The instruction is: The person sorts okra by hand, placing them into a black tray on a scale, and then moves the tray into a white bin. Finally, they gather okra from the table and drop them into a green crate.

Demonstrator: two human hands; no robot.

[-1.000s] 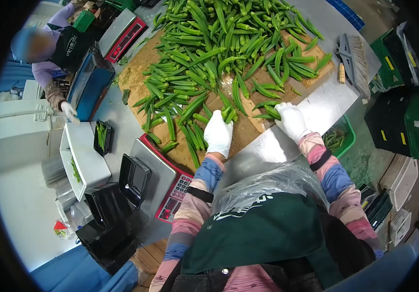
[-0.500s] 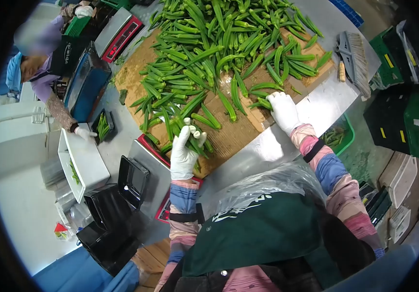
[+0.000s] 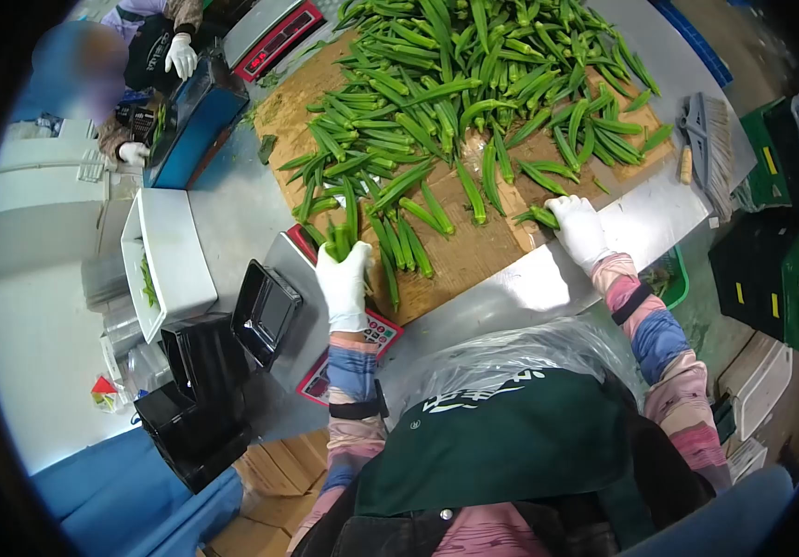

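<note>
A large heap of green okra [image 3: 446, 84] covers the far part of a brown cardboard sheet [image 3: 436, 274]. At the sheet's left edge, my left hand [image 3: 344, 283], in a white glove, is closed around a few okra pods [image 3: 338, 243] whose tops stick out above the fingers. Just right of it, several loose pods [image 3: 407, 246] lie side by side. My right hand [image 3: 581, 232], also gloved, is by the sheet's front right edge, its fingers curled on a small bunch of okra pods [image 3: 540, 216].
Left of me are a red scale [image 3: 314, 381], an open black tray [image 3: 266, 302], stacked black trays [image 3: 197, 371] and a white bin [image 3: 186, 251]. A co-worker's gloved hands [image 3: 181, 56] are beside a blue-sided box [image 3: 197, 125]. A brush [image 3: 710, 139] lies at right.
My left hand has closed on okra pods and turned back-up; its fingers were apart before. My right hand keeps its bunch. The co-worker's hands have moved from the white bin to the blue-sided box.
</note>
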